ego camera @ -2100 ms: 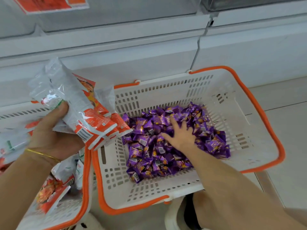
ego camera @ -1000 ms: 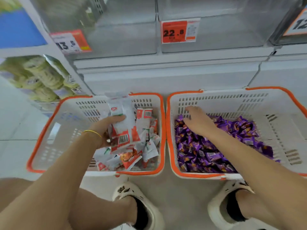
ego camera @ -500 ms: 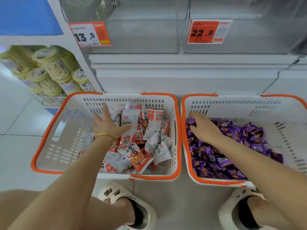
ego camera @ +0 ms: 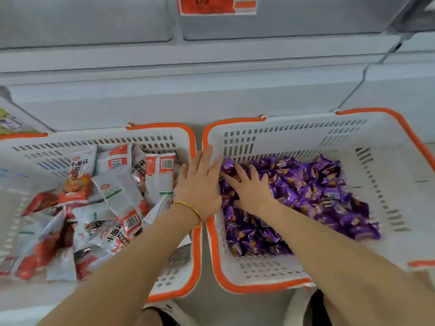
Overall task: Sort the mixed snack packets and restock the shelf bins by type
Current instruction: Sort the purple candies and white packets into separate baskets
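Purple snack packets [ego camera: 310, 191] sit heaped in the right basket [ego camera: 294, 135], and that's where the action has just swung! Moments ago the left hand [ego camera: 200, 187] was over in the left basket [ego camera: 94, 140], first clutching a bundle of the red-and-white snack packets [ego camera: 113, 184], then letting them drop. Now it has crossed the two orange rims, its fingers straight and reaching into the right basket's near-left corner. Its grip is apart, with nothing in it. The right hand [ego camera: 253, 191] has stayed put on the purple pile, fingers spread flat over the wrappers, grip apart too, nothing pinched that I can see.

By the look of it, the sort is about done: the red-and-whites lie tumbled in the left basket, no purple showing among them, and the right basket shows purple alone. With both hands now on the purples, I'd call a two-handed scoop next.

Above, the clear shelf bins [ego camera: 94, 20] wait under an orange price tag [ego camera: 211, 5]; no packets show in them.
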`<state>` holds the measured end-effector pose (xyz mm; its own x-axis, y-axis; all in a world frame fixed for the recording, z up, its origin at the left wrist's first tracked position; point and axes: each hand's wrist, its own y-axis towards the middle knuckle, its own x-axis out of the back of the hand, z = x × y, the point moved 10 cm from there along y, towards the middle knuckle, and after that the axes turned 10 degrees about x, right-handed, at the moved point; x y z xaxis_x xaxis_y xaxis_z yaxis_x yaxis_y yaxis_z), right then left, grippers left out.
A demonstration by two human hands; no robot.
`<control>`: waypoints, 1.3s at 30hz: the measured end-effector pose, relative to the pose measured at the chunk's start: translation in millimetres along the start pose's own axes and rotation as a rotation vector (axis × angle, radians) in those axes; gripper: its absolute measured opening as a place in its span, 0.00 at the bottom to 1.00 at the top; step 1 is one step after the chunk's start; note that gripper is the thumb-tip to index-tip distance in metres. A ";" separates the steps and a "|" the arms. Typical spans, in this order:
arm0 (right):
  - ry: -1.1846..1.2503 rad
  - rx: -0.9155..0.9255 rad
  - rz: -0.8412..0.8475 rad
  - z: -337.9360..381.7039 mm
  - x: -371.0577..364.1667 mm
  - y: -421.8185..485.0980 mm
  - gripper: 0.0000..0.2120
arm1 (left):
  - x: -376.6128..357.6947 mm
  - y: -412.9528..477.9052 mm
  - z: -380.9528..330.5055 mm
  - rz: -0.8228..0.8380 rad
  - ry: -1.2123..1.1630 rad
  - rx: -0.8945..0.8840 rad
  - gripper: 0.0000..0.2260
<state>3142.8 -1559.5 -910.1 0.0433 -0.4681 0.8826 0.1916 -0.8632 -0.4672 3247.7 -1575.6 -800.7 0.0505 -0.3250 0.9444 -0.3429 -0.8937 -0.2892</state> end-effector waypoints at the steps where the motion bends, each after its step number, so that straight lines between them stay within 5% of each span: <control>1: -0.027 0.013 0.044 4.8 -8.9 11.6 0.40 | -2.3 0.9 1.0 -0.004 0.005 0.002 0.34; 10: -0.073 -0.063 0.196 -51.9 -63.2 -35.4 0.37 | -6.5 1.9 -1.2 0.032 0.044 0.005 0.33; 19: 0.361 -0.443 -0.144 -132.8 -44.3 -89.4 0.20 | -2.4 -3.1 -4.5 -0.005 0.173 0.056 0.29; 26: 0.481 -0.257 -0.307 -136.1 -36.9 -60.4 0.21 | 9.3 35.9 -7.5 -0.068 0.246 0.100 0.28; 39: 0.642 -0.207 -0.232 -92.4 2.6 -61.7 0.17 | 1.5 36.7 -5.6 -0.005 0.297 0.133 0.28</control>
<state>3040.5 -1524.9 -883.8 -0.5745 -0.2321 0.7849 -0.0672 -0.9423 -0.3279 3229.9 -1607.2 -809.0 -0.2310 -0.2339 0.9444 -0.2165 -0.9340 -0.2843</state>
